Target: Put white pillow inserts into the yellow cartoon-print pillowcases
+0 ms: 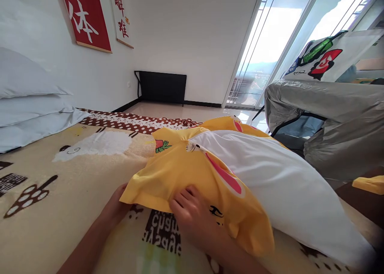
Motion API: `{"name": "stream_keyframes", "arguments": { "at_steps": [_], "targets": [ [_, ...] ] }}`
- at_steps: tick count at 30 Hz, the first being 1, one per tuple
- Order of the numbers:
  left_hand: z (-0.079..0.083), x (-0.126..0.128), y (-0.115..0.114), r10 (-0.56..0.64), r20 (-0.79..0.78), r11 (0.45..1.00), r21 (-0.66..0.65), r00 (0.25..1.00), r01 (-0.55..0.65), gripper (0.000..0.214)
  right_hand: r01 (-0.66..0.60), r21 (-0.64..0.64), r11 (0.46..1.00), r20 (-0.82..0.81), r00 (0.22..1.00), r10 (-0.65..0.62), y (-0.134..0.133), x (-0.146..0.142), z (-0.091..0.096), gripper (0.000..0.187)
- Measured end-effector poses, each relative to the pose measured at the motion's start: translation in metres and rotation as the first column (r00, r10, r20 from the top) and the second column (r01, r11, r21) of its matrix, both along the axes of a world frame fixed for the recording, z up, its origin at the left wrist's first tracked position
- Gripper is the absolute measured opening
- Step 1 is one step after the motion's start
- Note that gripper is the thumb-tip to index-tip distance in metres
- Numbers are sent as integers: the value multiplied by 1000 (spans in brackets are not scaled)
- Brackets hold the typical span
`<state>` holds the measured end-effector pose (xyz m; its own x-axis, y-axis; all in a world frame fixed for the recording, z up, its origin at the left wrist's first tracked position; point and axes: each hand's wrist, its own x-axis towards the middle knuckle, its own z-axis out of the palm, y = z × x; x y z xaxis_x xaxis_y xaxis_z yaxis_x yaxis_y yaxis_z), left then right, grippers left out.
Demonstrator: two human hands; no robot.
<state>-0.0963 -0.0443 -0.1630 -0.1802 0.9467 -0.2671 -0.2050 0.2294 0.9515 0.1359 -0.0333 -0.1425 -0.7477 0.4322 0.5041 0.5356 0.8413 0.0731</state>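
Note:
A yellow pillowcase (150, 182) printed with rabbits and a carrot lies partly over a white pillow (264, 166) on the bed. The pillow's bare part bulges out to the right. At the pillowcase's left corner, my left hand (117, 202) holds the raised fabric, its fingers mostly hidden behind the cloth. My right hand (193, 214) is closed on the pillowcase near its front edge, with curled fingers bunching the fabric. Another part of the yellow cloth (219, 123) shows behind the pillow.
Beneath everything spreads a cream patterned blanket (81, 186) with a brown dotted border (141, 123). White pillows (30, 102) are stacked at left. On the right stands furniture under a grey cover (330, 106). A black panel (163, 88) leans by the wall, near glass doors (267, 46).

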Motion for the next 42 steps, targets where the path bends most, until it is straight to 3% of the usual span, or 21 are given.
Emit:
{"name": "stream_keyframes", "arguments": {
  "at_steps": [4,8,14,19,23,27,31,35,38,42],
  "targets": [
    [-4,-2,1,-17,158,1000,11,987,16,23,-6,-53,999,107,994,12,0,3,4,19],
    [-9,-5,2,-22,210,1000,13,977,20,20,40,-170,985,236,972,2,-1,8,17,20],
    [-7,1,1,15,282,1000,-5,959,-14,49,170,-249,953,400,915,-58,-7,10,23,18],
    [-11,3,2,-89,293,996,41,952,80,54,219,-261,940,509,859,-59,-3,6,11,15],
    [-6,-1,1,-158,209,987,53,965,151,49,269,-327,906,515,854,-68,1,7,16,17],
    [0,-13,-3,-252,68,968,32,965,251,39,303,-349,887,533,842,-78,-3,6,35,22],
    [-3,-26,-4,-294,16,956,24,956,294,33,285,-323,903,624,781,-23,-13,-10,73,20],
    [-5,-29,-3,-242,1,970,-2,970,242,33,144,-231,962,435,900,-30,-18,-46,100,16],
    [-6,-26,-1,-216,88,976,19,972,215,34,110,-228,967,255,966,-50,-11,-76,86,15],
    [-14,-23,4,-160,170,987,53,972,153,36,172,-305,937,106,984,-146,8,-96,40,12]
  ]
}}
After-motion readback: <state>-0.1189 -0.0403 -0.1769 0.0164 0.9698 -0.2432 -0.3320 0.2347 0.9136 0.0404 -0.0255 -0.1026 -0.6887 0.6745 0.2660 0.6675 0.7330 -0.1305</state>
